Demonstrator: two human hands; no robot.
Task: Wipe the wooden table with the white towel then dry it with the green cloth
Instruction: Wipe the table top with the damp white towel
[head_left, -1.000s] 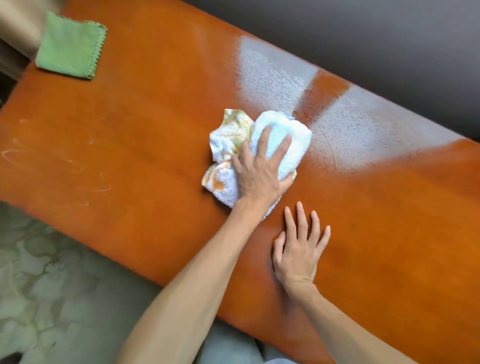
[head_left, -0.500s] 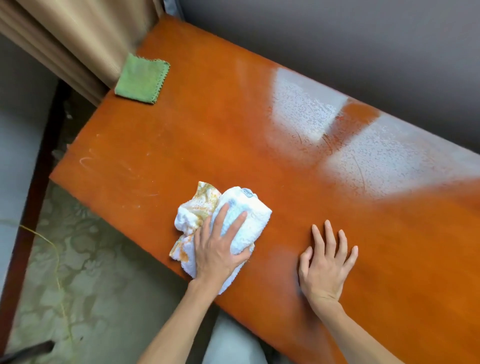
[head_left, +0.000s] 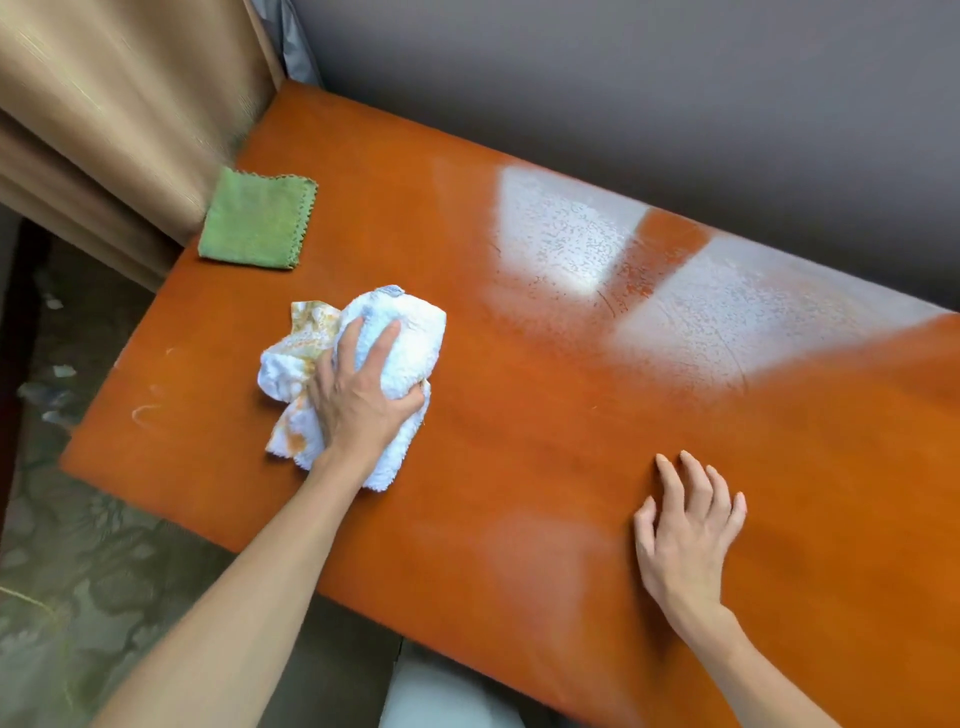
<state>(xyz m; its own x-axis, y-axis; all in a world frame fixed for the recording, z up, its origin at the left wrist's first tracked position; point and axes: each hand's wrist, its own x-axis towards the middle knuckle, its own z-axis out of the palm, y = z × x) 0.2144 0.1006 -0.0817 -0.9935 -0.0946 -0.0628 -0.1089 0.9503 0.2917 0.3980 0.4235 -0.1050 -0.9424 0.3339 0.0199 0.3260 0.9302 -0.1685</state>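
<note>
Left hand pressed down on the bunched white towel, fingers spread over it and thumb hooked round its edge, toward 9 o'clock on the wooden table. Right hand lay flat on the wood at 4 o'clock, fingers straight, holding nothing. Green cloth sat folded at the 10 o'clock corner, against the tan curtain. Wet sheen showed around 1 o'clock.

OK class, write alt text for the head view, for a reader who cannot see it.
A left hand presses a crumpled white towel onto an orange wooden table, while the right hand rests flat on the wood. A folded green cloth lies untouched at the far left corner beside a tan curtain.
</note>
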